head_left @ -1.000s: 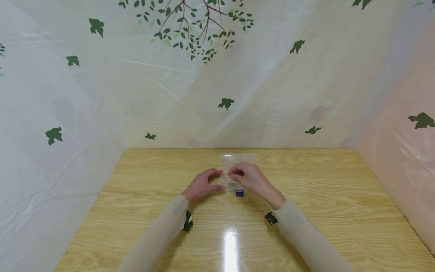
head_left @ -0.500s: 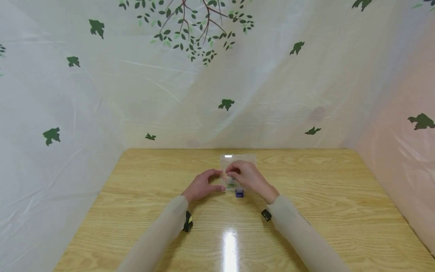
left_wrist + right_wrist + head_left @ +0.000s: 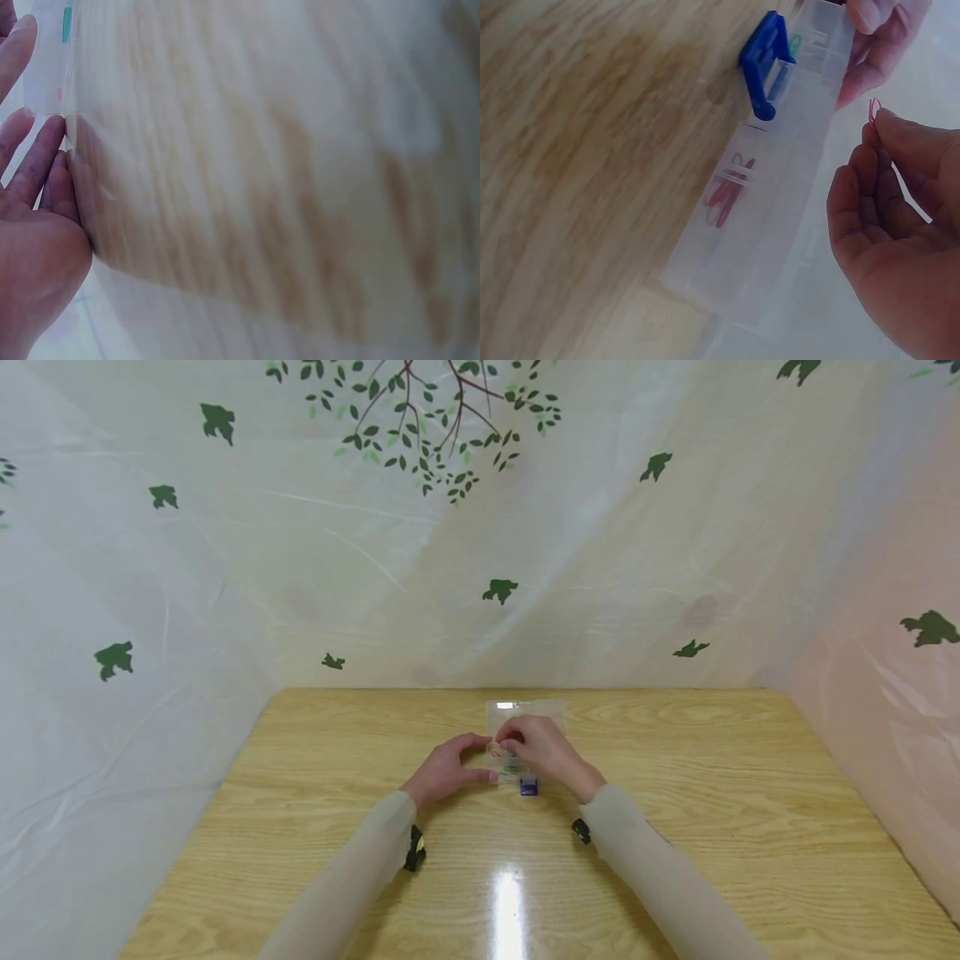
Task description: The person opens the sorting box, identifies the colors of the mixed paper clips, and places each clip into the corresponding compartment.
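A translucent plastic box (image 3: 553, 710) with a raised lid sits at the far middle of the table. My left hand (image 3: 442, 770) holds the box's left end, thumb at the front corner and fingers at the side. Over the box, my right hand (image 3: 546, 750) pinches a thin pinkish-red paper clip (image 3: 874, 109) between thumb and fingertips, seen in the right wrist view. Several red paper clips (image 3: 727, 196) lie inside one part of the box. Something green, likely clips (image 3: 795, 43), shows near its other end. A blue latch (image 3: 760, 64) juts from the front.
The wooden table (image 3: 300, 860) reaches toward me, with a bright light reflection on it. A pale sheet (image 3: 375, 568) with leaf and bird prints hangs behind and at both sides. Black straps (image 3: 414, 850) sit at the wrists.
My right hand has shifted slightly left over the box, with its wrist and forearm following. My left hand and the box have stayed in place.
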Demonstrator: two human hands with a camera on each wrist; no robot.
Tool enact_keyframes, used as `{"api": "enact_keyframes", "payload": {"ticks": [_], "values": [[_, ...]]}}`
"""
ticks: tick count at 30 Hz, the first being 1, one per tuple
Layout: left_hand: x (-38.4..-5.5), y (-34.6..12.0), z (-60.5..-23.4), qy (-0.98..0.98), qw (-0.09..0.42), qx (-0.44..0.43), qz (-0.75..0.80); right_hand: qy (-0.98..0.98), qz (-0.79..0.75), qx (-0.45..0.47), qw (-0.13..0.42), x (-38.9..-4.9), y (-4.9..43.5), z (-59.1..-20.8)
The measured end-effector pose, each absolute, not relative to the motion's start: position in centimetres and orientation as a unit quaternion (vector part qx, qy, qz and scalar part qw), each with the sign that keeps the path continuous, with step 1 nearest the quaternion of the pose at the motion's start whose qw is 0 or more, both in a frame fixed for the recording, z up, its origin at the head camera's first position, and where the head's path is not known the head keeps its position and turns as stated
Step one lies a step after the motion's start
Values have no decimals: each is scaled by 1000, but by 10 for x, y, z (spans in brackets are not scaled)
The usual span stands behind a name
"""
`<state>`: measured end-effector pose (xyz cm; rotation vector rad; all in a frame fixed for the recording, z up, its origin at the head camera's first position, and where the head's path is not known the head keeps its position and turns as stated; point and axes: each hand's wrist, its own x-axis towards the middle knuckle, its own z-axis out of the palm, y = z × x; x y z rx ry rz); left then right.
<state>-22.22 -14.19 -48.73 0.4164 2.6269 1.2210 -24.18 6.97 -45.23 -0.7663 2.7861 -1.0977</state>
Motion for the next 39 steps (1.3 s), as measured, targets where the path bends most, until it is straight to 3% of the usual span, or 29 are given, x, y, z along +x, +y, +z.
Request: {"api": "enact_keyframes", "payload": {"ticks": [15,23,39], "values": [[-222,-141,-486,887,112,146,423,906,-327,-267,25,-241,67,-457],[-222,-142,-485,887,114,160,417,910,-346,-225,28,-235,77,-451],[-221,-155,-482,893,117,150,408,913,-336,-229,-38,-205,124,-434]]}}
